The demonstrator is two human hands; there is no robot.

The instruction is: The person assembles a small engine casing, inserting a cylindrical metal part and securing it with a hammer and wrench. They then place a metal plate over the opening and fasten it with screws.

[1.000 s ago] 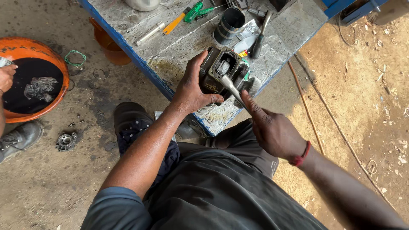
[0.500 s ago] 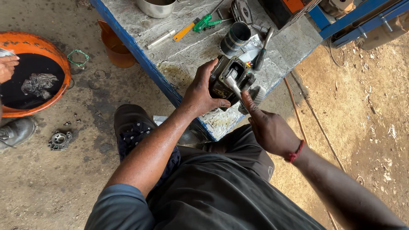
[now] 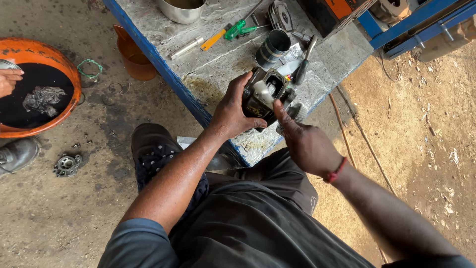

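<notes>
1. At the near corner of the blue-edged, foil-covered workbench — the left hand grips a dark, greasy metal engine block, fingers wrapped around its left side, holding it just above the bench edge.
2. Right hand — index finger pressed against the block's pale metal part in the opening; other fingers loosely curled, holding nothing.
3. Just behind the block: a dark cylindrical sleeve, a black-handled tool, a green-handled screwdriver.
4. Far left, on the ground: an orange basin of black oil, another person's hand at its rim.
</notes>
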